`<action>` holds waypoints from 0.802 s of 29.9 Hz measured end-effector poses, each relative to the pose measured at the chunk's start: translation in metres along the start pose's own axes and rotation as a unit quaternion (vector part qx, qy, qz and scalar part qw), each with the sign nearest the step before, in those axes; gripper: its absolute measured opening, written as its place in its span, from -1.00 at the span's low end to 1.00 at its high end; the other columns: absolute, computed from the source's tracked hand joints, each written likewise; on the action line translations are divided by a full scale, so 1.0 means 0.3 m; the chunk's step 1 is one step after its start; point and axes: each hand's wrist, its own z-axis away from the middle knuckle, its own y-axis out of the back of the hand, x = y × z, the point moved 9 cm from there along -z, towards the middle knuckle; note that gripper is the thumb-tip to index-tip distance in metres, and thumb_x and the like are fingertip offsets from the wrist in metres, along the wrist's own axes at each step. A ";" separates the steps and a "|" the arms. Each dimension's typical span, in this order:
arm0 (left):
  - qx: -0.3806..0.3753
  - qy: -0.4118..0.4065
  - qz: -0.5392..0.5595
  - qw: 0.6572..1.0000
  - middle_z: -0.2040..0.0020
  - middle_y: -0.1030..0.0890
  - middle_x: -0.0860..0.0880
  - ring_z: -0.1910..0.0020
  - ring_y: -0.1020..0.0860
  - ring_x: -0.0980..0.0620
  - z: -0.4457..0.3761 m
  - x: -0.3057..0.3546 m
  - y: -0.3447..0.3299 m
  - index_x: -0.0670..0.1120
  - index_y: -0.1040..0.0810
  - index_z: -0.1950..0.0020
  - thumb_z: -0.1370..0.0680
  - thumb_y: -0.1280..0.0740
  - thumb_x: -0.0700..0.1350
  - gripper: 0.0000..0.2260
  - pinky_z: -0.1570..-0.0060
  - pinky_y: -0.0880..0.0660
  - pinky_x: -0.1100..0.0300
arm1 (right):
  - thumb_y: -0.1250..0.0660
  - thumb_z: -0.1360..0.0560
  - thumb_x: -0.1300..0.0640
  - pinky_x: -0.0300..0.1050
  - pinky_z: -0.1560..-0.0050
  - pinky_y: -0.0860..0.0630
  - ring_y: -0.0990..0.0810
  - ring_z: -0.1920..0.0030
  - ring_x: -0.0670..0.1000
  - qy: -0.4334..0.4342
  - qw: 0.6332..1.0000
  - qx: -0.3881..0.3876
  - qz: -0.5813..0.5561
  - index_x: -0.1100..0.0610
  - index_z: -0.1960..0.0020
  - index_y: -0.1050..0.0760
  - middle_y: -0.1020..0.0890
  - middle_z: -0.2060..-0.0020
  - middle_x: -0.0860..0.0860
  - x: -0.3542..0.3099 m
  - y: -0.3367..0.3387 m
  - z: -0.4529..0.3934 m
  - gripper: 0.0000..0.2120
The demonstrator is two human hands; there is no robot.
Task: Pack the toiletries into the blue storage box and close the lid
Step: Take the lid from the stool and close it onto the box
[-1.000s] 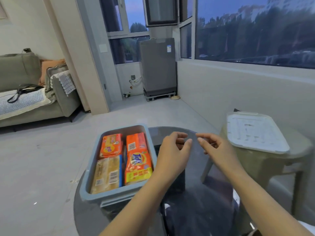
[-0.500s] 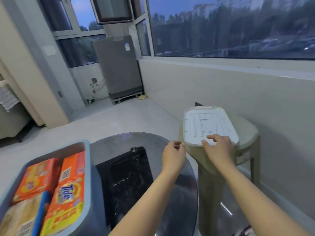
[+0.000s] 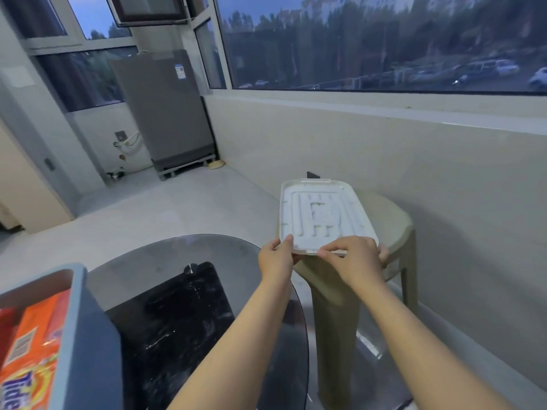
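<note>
Head view, left to right: at the near left edge sits the blue storage box [image 3: 88,335], lid off, with an orange Tide detergent pack [image 3: 28,359] visible inside; only its right corner is in frame. It rests on a round dark glass counter [image 3: 207,291]. Right of that, two bare forearms reach toward the far right. The left hand [image 3: 276,260] pinches the near left corner of a white lid [image 3: 321,216], thumb on top. The right hand [image 3: 353,260] has its grip closed over the lid's near edge, fingers on top and curling round the right corner. The lid lies flat on an olive plastic stool [image 3: 393,223], well apart from the box. Judging by its thin, ribbed moulded plastic, the lid should be light, fairly stiff with slight flex, and smooth enough to slip; holding it by the raised rim at both near corners looks secure.
</note>
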 end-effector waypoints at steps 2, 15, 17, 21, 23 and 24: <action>0.007 -0.024 0.022 0.999 -0.13 -0.63 -0.21 -0.01 -0.65 -0.10 0.039 0.049 0.031 -0.28 -0.47 -0.29 -0.56 -0.31 -0.12 -0.65 0.11 -0.57 0.23 | -0.32 -0.41 -0.20 0.06 -0.33 0.06 -0.38 -0.20 -0.05 0.039 0.999 -0.002 -0.023 -0.19 0.22 -0.62 -0.64 0.10 -0.25 -0.053 0.022 0.017 -0.84; 0.055 -0.246 0.110 0.961 0.10 -0.70 0.03 0.11 -0.69 0.11 0.494 0.509 0.430 -0.09 -0.47 -0.22 -0.52 -0.37 -0.02 -0.68 0.23 -0.59 0.37 | -0.49 -0.34 0.15 -0.01 -0.34 -0.17 -0.55 -0.08 -0.20 0.269 0.910 0.137 -0.285 0.00 0.14 -0.67 -0.67 0.08 -0.19 -0.590 0.227 0.366 -0.88; 0.046 -0.276 0.098 0.955 0.11 -0.69 0.06 0.11 -0.68 0.13 0.549 0.563 0.494 -0.05 -0.45 -0.23 -0.49 -0.38 0.05 -0.63 0.18 -0.60 0.31 | -0.49 -0.33 0.14 0.08 -0.32 -0.28 -0.57 -0.06 -0.18 0.274 0.893 0.127 -0.335 -0.03 0.12 -0.66 -0.68 0.10 -0.17 -0.658 0.238 0.414 -0.85; 0.060 -0.323 0.043 0.943 -0.10 -0.61 0.02 -0.03 -0.61 0.14 0.600 0.653 0.636 -0.06 -0.43 -0.35 -0.55 -0.27 0.08 -0.59 0.01 -0.57 0.19 | -0.41 -0.28 -0.12 -0.28 0.01 -0.53 -0.64 0.11 -0.16 0.209 0.841 0.034 -0.499 -0.26 0.23 -0.63 -0.70 0.24 -0.21 -0.756 0.230 0.474 -0.92; 0.086 -0.341 0.015 0.936 -0.18 -0.56 0.02 -0.06 -0.56 0.22 0.608 0.697 0.753 -0.04 -0.40 -0.39 -0.57 -0.25 0.05 -0.58 -0.06 -0.55 0.18 | -0.41 -0.24 -0.15 -0.39 0.16 -0.50 -0.62 0.23 -0.24 0.152 0.797 -0.035 -0.583 -0.22 0.25 -0.65 -0.69 0.32 -0.22 -0.817 0.194 0.501 -0.89; 0.102 -0.346 0.002 0.932 -0.21 -0.53 0.02 -0.05 -0.53 0.25 0.605 0.715 0.811 -0.04 -0.37 -0.41 -0.58 -0.24 0.04 -0.58 -0.11 -0.52 0.17 | -0.42 -0.23 -0.15 -0.35 0.16 -0.50 -0.62 0.25 -0.24 0.125 0.777 -0.066 -0.613 -0.17 0.24 -0.66 -0.69 0.33 -0.20 -0.843 0.172 0.511 -0.86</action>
